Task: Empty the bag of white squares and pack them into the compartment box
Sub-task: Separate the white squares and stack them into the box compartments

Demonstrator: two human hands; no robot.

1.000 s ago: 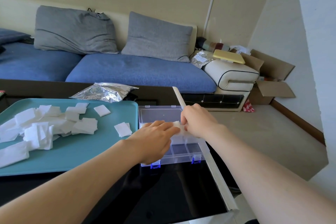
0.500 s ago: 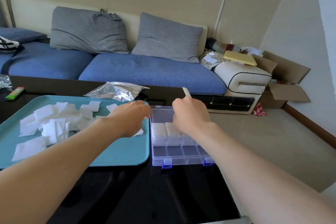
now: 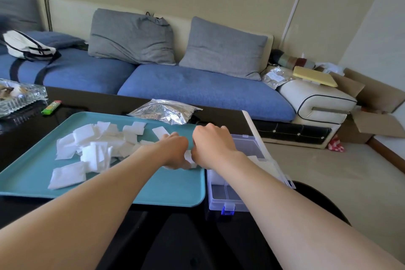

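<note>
Fingers [image 3: 186, 165] of the left hand [image 3: 173, 151] curl down onto a few white squares [image 3: 189, 158] at the right side of the teal tray [image 3: 153, 190], pinching them narrowly; the fingertips are partly hidden under the knuckles. Close beside it, the right hand [image 3: 211, 140] is bent into a loose fist with its fingers tucked beneath the palm, so I cannot tell whether it grips a square or only touches the same small stack.

More white squares lie in a loose, overlapping heap [image 3: 94, 147] across the left half of the tray, thin, soft-edged and some folded, with one larger piece [image 3: 66, 174] apart near the front. Just right of the tray stands the clear compartment box [image 3: 221, 195], its lid open and tilted back, blue latches on the front wall. White pieces fill a compartment in its middle row, while the front compartments look bare. The right forearm crosses over the box and hides most of its dividers.

Behind the tray lies the silver foil bag [image 3: 163, 112], flat and crumpled. All of this rests on a dark glossy desk [image 3: 186, 237]. At the far left are a glass dish [image 3: 19, 98], cut off by the frame edge, and a green lighter [image 3: 50, 108]. Beyond is a blue sofa [image 3: 197, 87] with grey cushions, and cardboard boxes [image 3: 372, 120] stand in the corner.
</note>
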